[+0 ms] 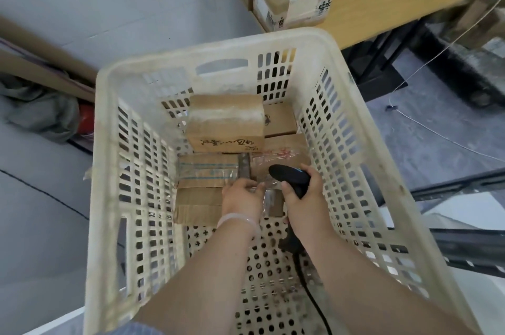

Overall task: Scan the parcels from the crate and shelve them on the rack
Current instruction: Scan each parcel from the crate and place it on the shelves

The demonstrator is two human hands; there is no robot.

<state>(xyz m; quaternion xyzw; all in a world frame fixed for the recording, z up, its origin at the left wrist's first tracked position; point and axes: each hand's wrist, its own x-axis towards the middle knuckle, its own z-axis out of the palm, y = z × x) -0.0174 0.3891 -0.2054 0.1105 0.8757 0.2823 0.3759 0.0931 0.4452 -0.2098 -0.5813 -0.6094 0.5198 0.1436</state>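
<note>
Your crate (103,143) was a grubby cream, its walls patterned with slots and its floor with round holes. By its far edge, the far parcel (225,127) was brown cardboard with black handwriting; the left parcel (207,170), brown too, bore blue stripes. Your scanner (289,177) was black, your bracelet (237,219) pale pink.

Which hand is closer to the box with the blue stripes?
Left. The left hand is just beside the blue-striped box, at its near right corner; the right hand is farther right, holding the scanner.
</note>
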